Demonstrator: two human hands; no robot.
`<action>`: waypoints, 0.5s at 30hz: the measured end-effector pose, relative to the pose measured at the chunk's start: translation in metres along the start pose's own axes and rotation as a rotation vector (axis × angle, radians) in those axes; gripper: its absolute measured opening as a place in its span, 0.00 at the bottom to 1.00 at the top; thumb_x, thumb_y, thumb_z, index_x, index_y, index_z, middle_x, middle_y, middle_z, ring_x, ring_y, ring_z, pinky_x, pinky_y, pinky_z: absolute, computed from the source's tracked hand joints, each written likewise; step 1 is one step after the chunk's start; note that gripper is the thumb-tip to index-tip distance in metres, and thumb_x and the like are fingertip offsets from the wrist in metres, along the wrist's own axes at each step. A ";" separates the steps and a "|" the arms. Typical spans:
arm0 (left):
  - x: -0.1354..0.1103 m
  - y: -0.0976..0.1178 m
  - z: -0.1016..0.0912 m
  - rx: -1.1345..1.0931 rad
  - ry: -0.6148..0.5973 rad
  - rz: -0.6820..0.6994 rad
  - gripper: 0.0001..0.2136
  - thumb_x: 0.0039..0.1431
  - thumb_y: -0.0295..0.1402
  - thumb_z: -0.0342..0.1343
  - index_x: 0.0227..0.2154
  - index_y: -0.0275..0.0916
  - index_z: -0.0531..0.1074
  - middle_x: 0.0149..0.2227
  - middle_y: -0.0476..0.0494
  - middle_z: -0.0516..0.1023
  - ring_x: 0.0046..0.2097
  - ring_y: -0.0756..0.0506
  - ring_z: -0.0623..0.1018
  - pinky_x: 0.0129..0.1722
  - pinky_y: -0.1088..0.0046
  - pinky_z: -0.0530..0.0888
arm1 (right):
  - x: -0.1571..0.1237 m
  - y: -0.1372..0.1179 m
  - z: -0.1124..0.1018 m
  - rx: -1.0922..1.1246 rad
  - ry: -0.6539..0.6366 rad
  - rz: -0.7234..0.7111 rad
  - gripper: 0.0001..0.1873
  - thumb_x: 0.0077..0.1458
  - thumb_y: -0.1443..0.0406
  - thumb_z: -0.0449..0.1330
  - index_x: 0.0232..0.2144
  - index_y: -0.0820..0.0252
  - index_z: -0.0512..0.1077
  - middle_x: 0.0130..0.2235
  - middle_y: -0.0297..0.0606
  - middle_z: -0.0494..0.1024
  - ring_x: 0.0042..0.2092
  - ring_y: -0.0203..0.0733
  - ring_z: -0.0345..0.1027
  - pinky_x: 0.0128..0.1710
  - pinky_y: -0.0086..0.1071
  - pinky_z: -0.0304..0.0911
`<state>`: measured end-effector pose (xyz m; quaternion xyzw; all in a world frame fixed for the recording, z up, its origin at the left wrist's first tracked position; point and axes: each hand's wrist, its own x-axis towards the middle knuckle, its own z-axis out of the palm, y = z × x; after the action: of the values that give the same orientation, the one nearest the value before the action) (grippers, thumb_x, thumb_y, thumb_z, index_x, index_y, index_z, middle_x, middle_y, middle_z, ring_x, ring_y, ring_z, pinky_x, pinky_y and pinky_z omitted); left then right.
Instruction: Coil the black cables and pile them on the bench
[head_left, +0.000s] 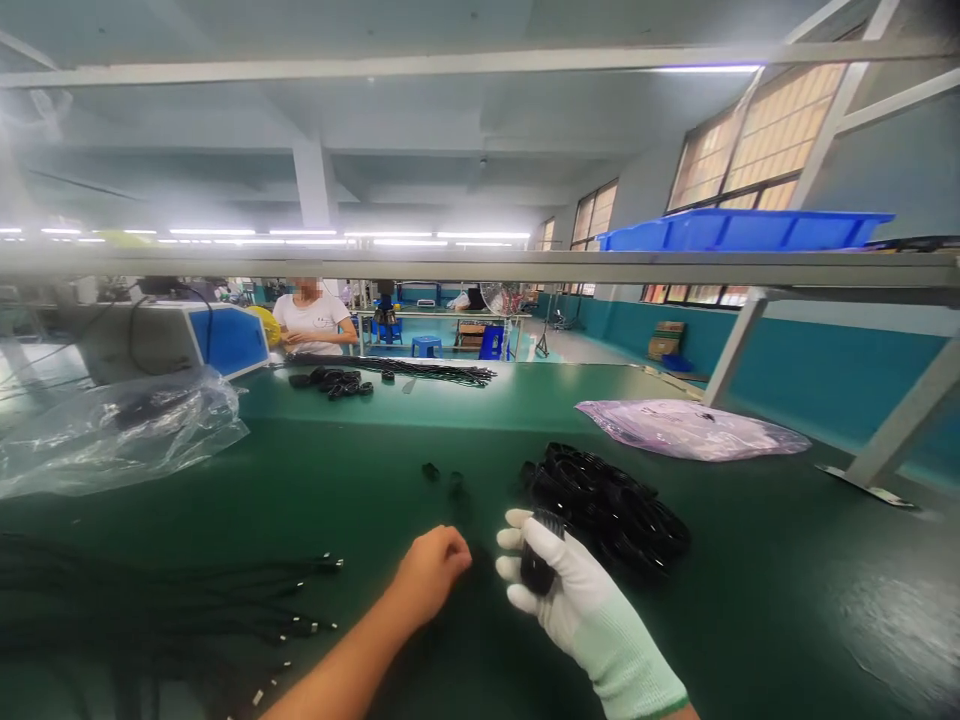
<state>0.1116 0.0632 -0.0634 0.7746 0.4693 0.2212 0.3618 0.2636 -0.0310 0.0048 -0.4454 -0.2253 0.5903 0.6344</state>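
Note:
My right hand (559,580), in a white glove with a pale green cuff, grips a coiled black cable (538,555) between thumb and fingers. Just behind it on the green table lies a heap of black cable coils (607,505). My bare left hand (435,570) is to the left of the glove, its fingers curled closed; whatever they may hold is hidden. Beyond the left hand sit small black pieces (430,471), too blurred to name. Black cables with bright metal tips (300,620) spread over the table at lower left.
A clear plastic bag (127,430) is at left, a pinkish plastic bag (690,428) at right. Further back lie more black coils (334,382) and long black cables (420,370). A shelf beam (480,265) crosses above, carrying a blue tray (742,230). A person (315,318) sits beyond.

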 end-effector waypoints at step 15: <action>-0.006 0.011 0.015 -0.148 0.081 -0.039 0.04 0.45 0.25 0.55 0.22 0.41 0.71 0.29 0.51 0.69 0.34 0.47 0.68 0.35 0.72 0.59 | 0.006 0.015 0.008 -0.042 0.025 -0.112 0.28 0.38 0.56 0.71 0.39 0.61 0.66 0.28 0.33 0.72 0.23 0.31 0.62 0.15 0.23 0.54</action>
<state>0.1251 0.0492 -0.0650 0.7269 0.4808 0.2792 0.4031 0.2506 -0.0243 -0.0052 -0.4529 -0.2543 0.5432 0.6597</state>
